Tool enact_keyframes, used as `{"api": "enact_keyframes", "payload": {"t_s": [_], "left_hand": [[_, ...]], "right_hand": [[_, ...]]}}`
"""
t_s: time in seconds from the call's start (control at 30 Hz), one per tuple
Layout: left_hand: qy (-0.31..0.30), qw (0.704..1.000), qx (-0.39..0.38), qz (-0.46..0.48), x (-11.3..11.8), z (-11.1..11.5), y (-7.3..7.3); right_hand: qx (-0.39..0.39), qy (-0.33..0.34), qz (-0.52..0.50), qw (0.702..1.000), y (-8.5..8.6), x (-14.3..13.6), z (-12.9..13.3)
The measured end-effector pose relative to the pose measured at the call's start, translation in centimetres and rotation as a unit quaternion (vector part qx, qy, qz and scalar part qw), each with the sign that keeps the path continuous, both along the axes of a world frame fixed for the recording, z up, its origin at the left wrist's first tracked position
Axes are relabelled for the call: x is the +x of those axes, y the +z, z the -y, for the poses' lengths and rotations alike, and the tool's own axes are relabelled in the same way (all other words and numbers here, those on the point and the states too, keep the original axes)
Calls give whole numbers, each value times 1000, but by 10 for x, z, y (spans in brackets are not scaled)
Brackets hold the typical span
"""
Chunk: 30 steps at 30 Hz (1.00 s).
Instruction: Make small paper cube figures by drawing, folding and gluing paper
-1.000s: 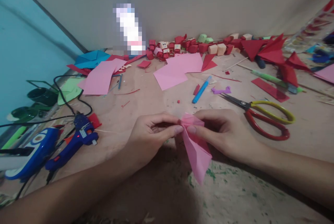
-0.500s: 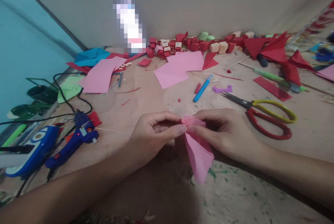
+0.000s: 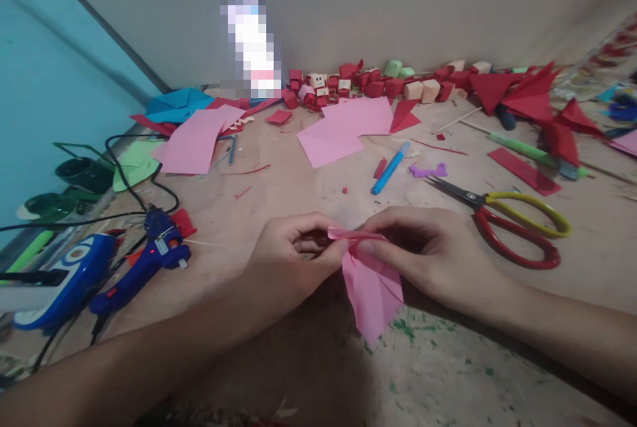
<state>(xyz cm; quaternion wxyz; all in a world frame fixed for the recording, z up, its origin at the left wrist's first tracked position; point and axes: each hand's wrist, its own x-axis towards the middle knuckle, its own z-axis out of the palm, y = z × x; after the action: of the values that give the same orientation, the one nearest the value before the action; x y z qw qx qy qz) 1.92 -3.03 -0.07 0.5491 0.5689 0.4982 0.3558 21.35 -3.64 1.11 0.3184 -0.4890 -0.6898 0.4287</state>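
Observation:
A folded pink paper [image 3: 374, 291] hangs down between my two hands, with its upper edge folded over. My left hand [image 3: 293, 251] pinches the paper's upper left part between thumb and fingers. On the other side, my right hand [image 3: 423, 248] grips the upper right part, its thumb pressed on the front face. The fingers behind the paper are partly hidden. Beyond my hands lie a blue marker [image 3: 391, 168] and a purple paper piece [image 3: 428, 170]. Scissors [image 3: 502, 215] with yellow and red handles rest to the right of my right hand.
A blue glue gun [image 3: 144, 264] and its black cable lie at the left, beside a blue and white object [image 3: 70, 281]. Pink sheets [image 3: 348, 127], red paper pieces and several small paper cubes [image 3: 378, 87] line the back. A lit, blurred screen [image 3: 253, 49] leans on the wall.
The pink paper has shifted slightly and its upper edge now folds over to the left, between both hands. My right thumb has moved a little right. The view has shifted slightly.

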Motion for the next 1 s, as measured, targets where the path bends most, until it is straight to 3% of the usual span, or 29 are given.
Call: {"api": "enact_keyframes", "payload": {"t_s": [0.3, 0.5, 0.8, 1.0], "left_hand": [[7, 1000, 16, -19, -3, -3, 3], [-2, 1000, 19, -21, -2, -3, 2], [-16, 997, -28, 73, -3, -3, -4], [-35, 991, -25, 124, -3, -3, -5]], "right_hand": [[29, -27, -75, 996, -6, 3, 2], [72, 30, -78, 994, -6, 2, 0], [82, 28, -63, 994, -6, 2, -1], [42, -22, -80, 996, -9, 4, -1]]}}
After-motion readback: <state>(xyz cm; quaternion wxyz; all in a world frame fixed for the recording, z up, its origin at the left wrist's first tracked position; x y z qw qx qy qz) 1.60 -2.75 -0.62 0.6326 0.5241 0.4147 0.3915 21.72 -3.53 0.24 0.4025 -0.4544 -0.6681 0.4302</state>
